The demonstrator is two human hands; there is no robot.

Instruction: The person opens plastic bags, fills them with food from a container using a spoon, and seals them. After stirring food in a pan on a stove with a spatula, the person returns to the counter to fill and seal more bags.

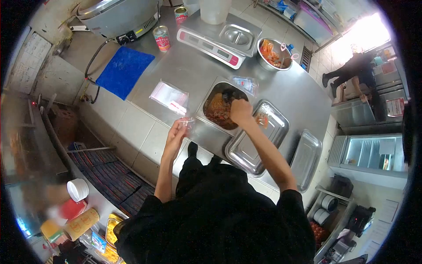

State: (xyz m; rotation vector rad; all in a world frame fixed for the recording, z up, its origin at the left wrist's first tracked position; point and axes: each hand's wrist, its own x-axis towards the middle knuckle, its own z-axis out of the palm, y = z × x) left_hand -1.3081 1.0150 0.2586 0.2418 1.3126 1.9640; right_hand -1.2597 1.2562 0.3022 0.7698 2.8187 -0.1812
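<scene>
My left hand (175, 135) pinches a small clear plastic bag (189, 123) in front of the table's near edge. My right hand (241, 112) is closed over a steel pan (201, 115) of brown, crumbly food (217, 107). What its fingers grip is hidden; something dark lies in the pan beside them. A pack of clear bags (169, 95) rests left of the pan, and a blue-printed packet (246, 84) sits behind it. Under my right forearm is a shiny steel tray (246, 154) with a small orange-filled bag (262, 119) at its far end.
Behind the pan stand a scale (211, 47), a steel bowl (262, 61) of orange packets, and two cans, one nearer (161, 38). A blue cloth (124, 72) lies far left. Another tray (306, 160) is at right. A person (358, 72) stands farther right.
</scene>
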